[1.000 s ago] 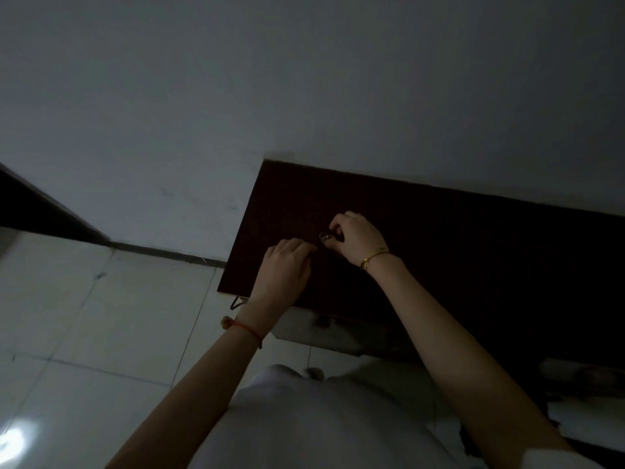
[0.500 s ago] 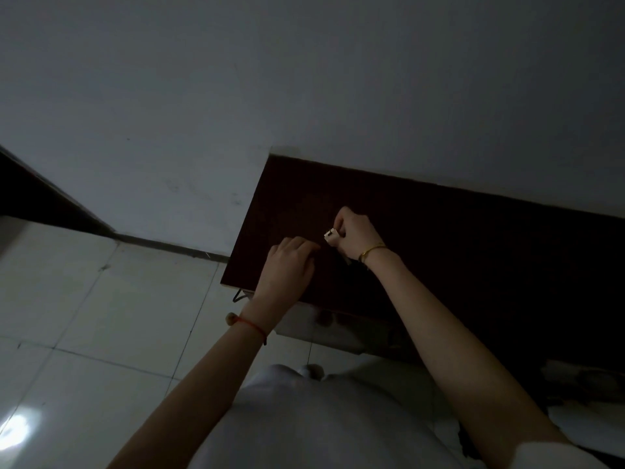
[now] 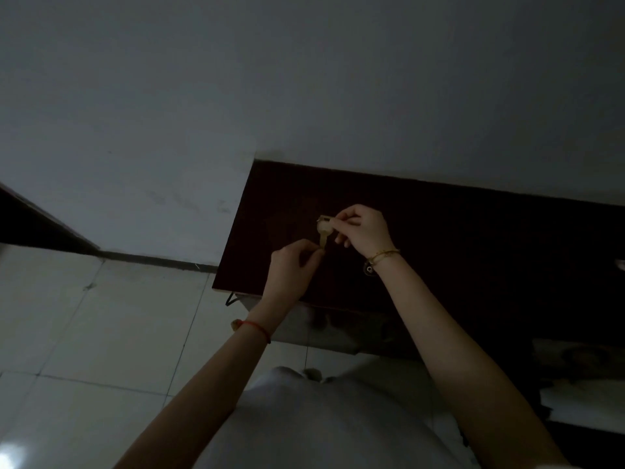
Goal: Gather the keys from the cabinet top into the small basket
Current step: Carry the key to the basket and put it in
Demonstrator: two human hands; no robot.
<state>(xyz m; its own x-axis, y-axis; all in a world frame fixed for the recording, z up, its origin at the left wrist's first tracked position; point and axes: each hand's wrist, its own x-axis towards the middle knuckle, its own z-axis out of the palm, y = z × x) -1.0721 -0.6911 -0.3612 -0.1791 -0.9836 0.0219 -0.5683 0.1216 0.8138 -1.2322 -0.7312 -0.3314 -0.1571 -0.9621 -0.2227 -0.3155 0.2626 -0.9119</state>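
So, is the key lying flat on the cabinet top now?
No, the key hangs raised above the cabinet top, pinched by the right hand.

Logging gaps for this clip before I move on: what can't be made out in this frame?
- Small basket: not in the head view at all.
- Other keys: the cabinet top is too dark to show any.
- Key: hangs from the right hand; its tip is hidden behind the left hand, so whether the left grip holds it is unclear.
- Small dark thing under the right wrist: too dim to identify.
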